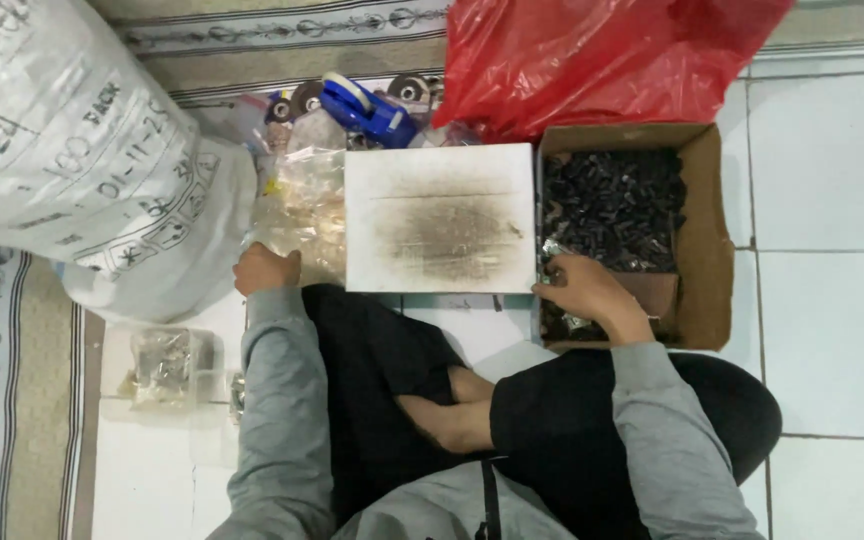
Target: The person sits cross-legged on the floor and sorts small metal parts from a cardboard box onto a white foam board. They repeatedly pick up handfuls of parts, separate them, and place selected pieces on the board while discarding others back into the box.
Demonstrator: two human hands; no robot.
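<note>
Cardboard box (704,240) filled with small black parts (612,205), right hand (584,288) curled inside it, grasp unclear, left hand (264,268) rested against clear plastic bags (302,210), grip hidden

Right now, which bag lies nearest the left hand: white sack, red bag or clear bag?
The clear bag: the left hand rests at its lower edge. The white sack lies further left, and the red bag sits across the white board, top right.
</note>
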